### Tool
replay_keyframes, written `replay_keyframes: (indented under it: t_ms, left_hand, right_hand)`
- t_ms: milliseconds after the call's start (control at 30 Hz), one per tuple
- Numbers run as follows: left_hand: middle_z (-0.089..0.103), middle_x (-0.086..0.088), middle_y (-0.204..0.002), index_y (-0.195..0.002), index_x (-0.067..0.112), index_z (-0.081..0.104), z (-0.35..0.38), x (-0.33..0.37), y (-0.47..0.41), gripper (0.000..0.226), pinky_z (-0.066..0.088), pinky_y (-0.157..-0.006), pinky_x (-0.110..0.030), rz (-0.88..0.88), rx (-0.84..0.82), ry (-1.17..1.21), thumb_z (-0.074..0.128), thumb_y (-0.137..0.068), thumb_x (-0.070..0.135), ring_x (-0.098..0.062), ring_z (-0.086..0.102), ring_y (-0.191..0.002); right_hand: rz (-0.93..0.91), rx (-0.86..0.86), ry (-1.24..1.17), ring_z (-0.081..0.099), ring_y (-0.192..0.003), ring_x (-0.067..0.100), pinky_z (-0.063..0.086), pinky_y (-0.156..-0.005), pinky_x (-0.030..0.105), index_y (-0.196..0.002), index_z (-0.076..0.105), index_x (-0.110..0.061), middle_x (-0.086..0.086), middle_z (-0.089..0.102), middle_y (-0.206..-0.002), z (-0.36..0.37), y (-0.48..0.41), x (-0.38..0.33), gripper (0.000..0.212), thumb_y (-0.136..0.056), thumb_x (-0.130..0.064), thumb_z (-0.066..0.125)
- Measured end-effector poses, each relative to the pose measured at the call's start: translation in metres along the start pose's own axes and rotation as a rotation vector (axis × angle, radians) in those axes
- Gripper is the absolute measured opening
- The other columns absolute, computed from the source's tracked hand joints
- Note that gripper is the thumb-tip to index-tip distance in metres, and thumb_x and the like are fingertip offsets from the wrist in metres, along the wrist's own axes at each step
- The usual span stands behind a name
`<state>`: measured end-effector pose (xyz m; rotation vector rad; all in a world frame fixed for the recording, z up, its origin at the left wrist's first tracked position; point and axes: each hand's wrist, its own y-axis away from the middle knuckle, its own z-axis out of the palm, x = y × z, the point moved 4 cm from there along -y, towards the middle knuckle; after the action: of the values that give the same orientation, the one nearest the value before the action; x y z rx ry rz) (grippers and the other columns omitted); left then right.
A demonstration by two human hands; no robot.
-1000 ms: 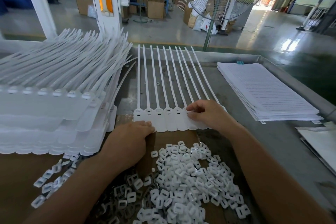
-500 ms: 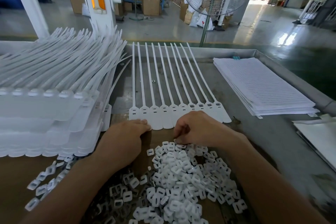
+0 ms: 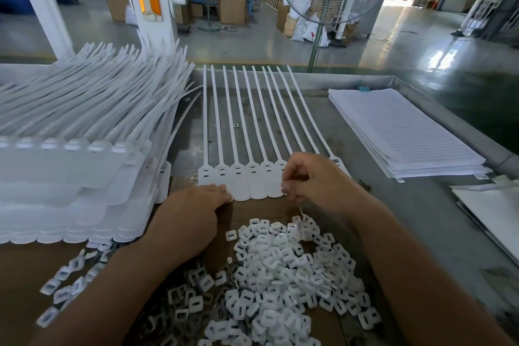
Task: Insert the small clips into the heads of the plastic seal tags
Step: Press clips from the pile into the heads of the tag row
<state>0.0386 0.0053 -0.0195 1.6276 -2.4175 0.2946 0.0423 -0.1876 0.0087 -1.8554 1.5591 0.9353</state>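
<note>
At 6 o'clock the pile of small clips (image 3: 280, 270) is lying on cardboard. Just beyond, the left hand (image 3: 193, 205) is pressing flat-fingered on the seal tag strip (image 3: 252, 180) at its 9 o'clock end. Apart from it, the right hand (image 3: 311, 177) is curling over the 3 o'clock heads; whether it is pinching a clip I cannot tell. Pinning the strip down and pushing each clip in square is probably serving best.

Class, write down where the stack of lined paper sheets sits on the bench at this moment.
In the head view, the stack of lined paper lies on the right side of the metal bench, to the right of the row of seal tags.
</note>
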Motion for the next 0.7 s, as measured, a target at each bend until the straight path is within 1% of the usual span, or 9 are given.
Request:
replay_keyframes:
  t_ms: [67,100,200,300,367,433,533,700]
  left_hand:
    - [0.030,0.019,-0.145,-0.136,0.034,0.037,0.000,0.000,0.000,0.054,0.017,-0.109,-0.020,0.000,-0.002,0.000,0.038,-0.090,0.007,0.001,0.024,-0.134]
    - [0.030,0.019,-0.145,-0.137,0.034,0.037,0.000,0.000,0.000,0.054,0.016,-0.109,-0.021,-0.001,-0.005,-0.001,0.037,-0.090,0.007,0.001,0.024,-0.134]
    - [0.029,0.018,-0.146,-0.137,0.033,0.036,-0.001,0.001,-0.001,0.054,0.016,-0.110,-0.021,0.001,-0.012,-0.002,0.037,-0.090,0.007,0.000,0.023,-0.134]
    - [0.029,0.018,-0.146,-0.138,0.033,0.035,-0.001,0.001,-0.001,0.054,0.015,-0.110,-0.021,0.002,-0.013,-0.003,0.037,-0.090,0.007,0.000,0.023,-0.134]
    - [0.029,0.018,-0.146,-0.137,0.032,0.036,-0.001,0.001,0.000,0.055,0.015,-0.110,-0.020,0.005,-0.007,0.000,0.038,-0.089,0.006,0.001,0.023,-0.134]
    - [0.031,0.018,-0.145,-0.137,0.032,0.038,-0.001,0.001,0.000,0.054,0.014,-0.109,-0.019,0.013,0.010,0.007,0.037,-0.089,0.006,0.002,0.024,-0.133]
    - [0.032,0.018,-0.144,-0.136,0.032,0.039,-0.001,0.000,0.001,0.053,0.014,-0.107,-0.016,0.027,0.027,0.011,0.037,-0.089,0.006,0.003,0.024,-0.133]
    - [0.034,0.017,-0.144,-0.135,0.031,0.041,-0.001,0.000,0.001,0.052,0.014,-0.107,-0.015,0.038,0.050,0.015,0.038,-0.089,0.007,0.003,0.026,-0.132]
  right_hand:
    - [0.029,0.065,-0.070,0.065,-0.066,0.014,0.057,-0.063,0.023,-0.077,0.058,-0.015,0.003,0.067,-0.074,-0.007,-0.003,0.007,0.013,-0.083,-0.005,0.065]
    - [0.045,0.090,-0.084,0.066,-0.067,0.015,0.057,-0.064,0.023,-0.076,0.059,-0.014,0.003,0.067,-0.075,-0.010,-0.004,0.010,0.013,-0.082,-0.005,0.067]
    - [0.083,0.172,-0.066,0.066,-0.067,0.011,0.055,-0.062,0.018,-0.076,0.060,-0.016,0.001,0.067,-0.078,-0.018,-0.009,0.021,0.016,-0.079,-0.004,0.069]
    - [0.095,0.286,-0.026,0.062,-0.068,0.009,0.054,-0.064,0.020,-0.077,0.060,-0.023,-0.004,0.065,-0.076,-0.024,-0.013,0.029,0.025,-0.076,0.000,0.070]
    - [0.098,0.332,-0.024,0.061,-0.065,0.004,0.053,-0.063,0.018,-0.079,0.064,-0.022,-0.009,0.064,-0.072,-0.026,-0.017,0.033,0.025,-0.075,0.001,0.070]
    - [0.096,0.351,-0.040,0.060,-0.062,0.001,0.049,-0.060,0.014,-0.077,0.066,-0.022,-0.013,0.063,-0.068,-0.028,-0.022,0.036,0.022,-0.076,0.000,0.070]
    - [0.098,0.334,-0.019,0.059,-0.067,0.000,0.042,-0.062,0.013,-0.074,0.068,-0.024,-0.015,0.063,-0.070,-0.026,-0.032,0.040,0.019,-0.078,-0.006,0.070]
    - [0.110,0.329,0.038,0.056,-0.075,-0.002,0.042,-0.069,0.012,-0.086,0.069,-0.021,-0.016,0.059,-0.075,-0.023,-0.043,0.044,0.015,-0.086,-0.008,0.062]
